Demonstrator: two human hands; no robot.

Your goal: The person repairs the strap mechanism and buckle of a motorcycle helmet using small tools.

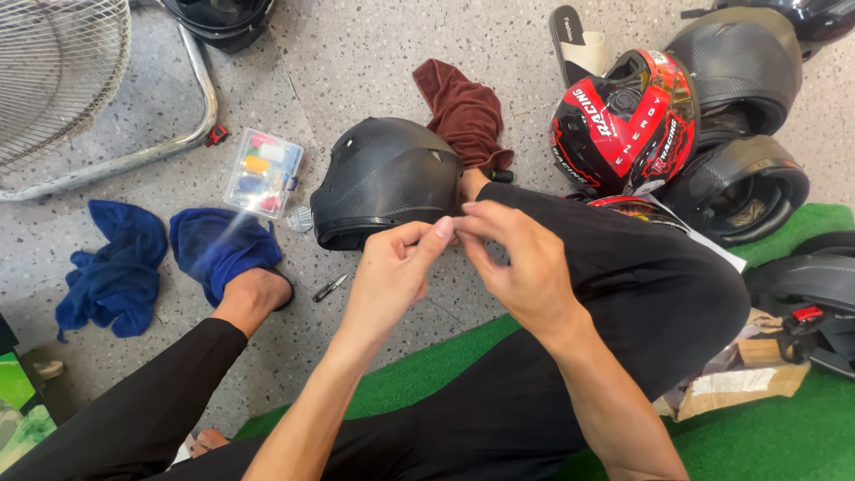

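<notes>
My left hand and right hand meet at the fingertips in the middle of the head view, thumbs and forefingers pinched together as if around something very small; whatever sits between the fingers is too tiny for me to make out, so I can only say both hands are closed in a pinch and touching each other. Just beyond the fingers, on the speckled floor, lies a matte black helmet, its dark shell turned up. Past it, farther from the fingers, a maroon cloth is crumpled against the helmet's far edge. To the left of the fingers I see a small clear plastic box with coloured bits inside, and a small metal tool lying on the floor nearer my left hand. A blue cloth covers my foot on that side, and another blue cloth lies bunched further left. At the far left a wire fan guard on a metal frame stands on the floor. To the right of the fingers, beyond my black-trousered knee, a red and black helmet rests on its side, with several more black helmets stacked beside it. Beneath me and nearest the camera is a green mat, with a cardboard box at my right.
</notes>
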